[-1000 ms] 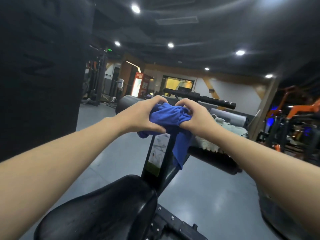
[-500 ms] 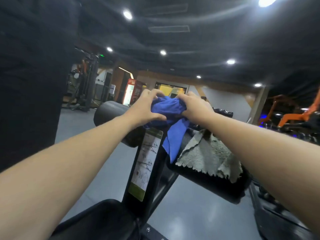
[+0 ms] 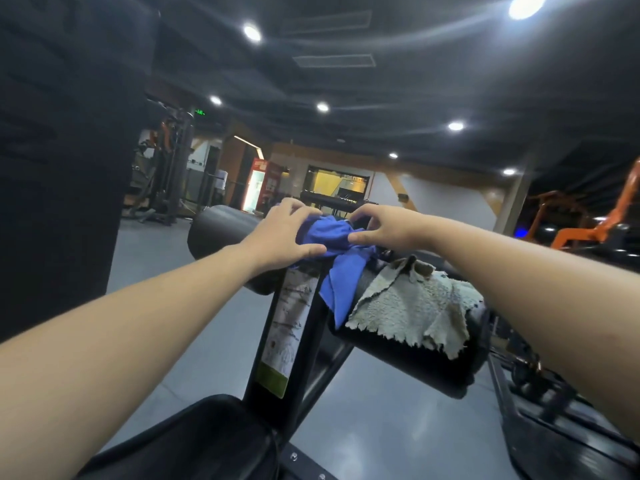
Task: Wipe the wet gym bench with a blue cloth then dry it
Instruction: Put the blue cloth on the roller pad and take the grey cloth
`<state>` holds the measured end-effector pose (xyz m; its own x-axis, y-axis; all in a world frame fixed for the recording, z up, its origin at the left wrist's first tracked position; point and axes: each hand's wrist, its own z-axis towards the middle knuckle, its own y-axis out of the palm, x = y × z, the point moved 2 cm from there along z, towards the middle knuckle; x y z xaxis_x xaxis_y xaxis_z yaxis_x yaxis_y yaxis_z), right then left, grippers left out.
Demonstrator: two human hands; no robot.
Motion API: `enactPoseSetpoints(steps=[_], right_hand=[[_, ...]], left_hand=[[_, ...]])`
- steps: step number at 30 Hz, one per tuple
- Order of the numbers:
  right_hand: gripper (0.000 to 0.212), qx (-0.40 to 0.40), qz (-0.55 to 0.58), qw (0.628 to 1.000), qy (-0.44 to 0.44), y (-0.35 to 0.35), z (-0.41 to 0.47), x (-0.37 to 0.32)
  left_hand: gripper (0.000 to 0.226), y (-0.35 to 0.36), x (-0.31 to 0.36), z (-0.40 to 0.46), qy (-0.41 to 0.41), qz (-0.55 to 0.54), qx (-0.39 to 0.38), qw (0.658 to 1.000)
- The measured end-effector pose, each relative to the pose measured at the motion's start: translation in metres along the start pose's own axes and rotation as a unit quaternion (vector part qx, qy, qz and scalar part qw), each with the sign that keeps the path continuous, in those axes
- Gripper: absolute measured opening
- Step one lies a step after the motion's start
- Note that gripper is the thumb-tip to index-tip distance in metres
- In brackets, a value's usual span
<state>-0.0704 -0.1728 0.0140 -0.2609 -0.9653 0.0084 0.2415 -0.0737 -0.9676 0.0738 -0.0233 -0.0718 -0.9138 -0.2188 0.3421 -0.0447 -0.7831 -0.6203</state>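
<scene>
grip: both hands hold blue cloth | right hand fingers loosened | left hand unchanged

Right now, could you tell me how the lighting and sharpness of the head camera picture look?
Head view: dim gym, ceiling spotlights flaring into streaks; wide-angle bend stretches both forearms; the hands and blue cloth are fairly sharp, the background machines soft.

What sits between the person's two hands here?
The bunched blue cloth, held by the left hand and right hand, its tail hanging down; seen in the head view.
</scene>
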Motion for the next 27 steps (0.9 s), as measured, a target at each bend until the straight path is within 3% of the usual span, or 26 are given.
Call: enactPoseSetpoints(steps=[4, 7, 12, 17, 23, 27], right_hand=[[0.053, 0.008, 0.008, 1.0, 0.02, -0.008, -0.032, 0.008], [0.053, -0.019, 0.005, 0.998, 0.054, -0.012, -0.066, 0.022], [0.053, -0.015, 0.026, 0.996, 0.081, -0.006, -0.108, 0.032], [0.008, 0.098, 0.007, 0.994, 0.048, -0.003, -0.128, 0.021], [0.016, 0.151, 0.034, 0.988, 0.011, -0.012, -0.148, -0.008], [0.015, 0.171, 0.097, 0.98, -0.025, -0.006, -0.16, -0.036]], left_hand=[[0.054, -0.008, 0.019, -0.021, 0.035, 0.004, 0.025, 0.999], [0.042, -0.005, 0.044, -0.037, 0.08, 0.001, 0.0, 0.997], [0.045, 0.002, 0.092, -0.047, 0.114, 0.004, -0.019, 0.993], [0.049, 0.007, 0.117, -0.055, 0.077, -0.035, -0.027, 0.996], [0.047, 0.004, 0.134, -0.077, 0.037, -0.083, -0.053, 0.995], [0.027, -0.007, 0.134, -0.1, 0.015, -0.127, -0.063, 0.99]])
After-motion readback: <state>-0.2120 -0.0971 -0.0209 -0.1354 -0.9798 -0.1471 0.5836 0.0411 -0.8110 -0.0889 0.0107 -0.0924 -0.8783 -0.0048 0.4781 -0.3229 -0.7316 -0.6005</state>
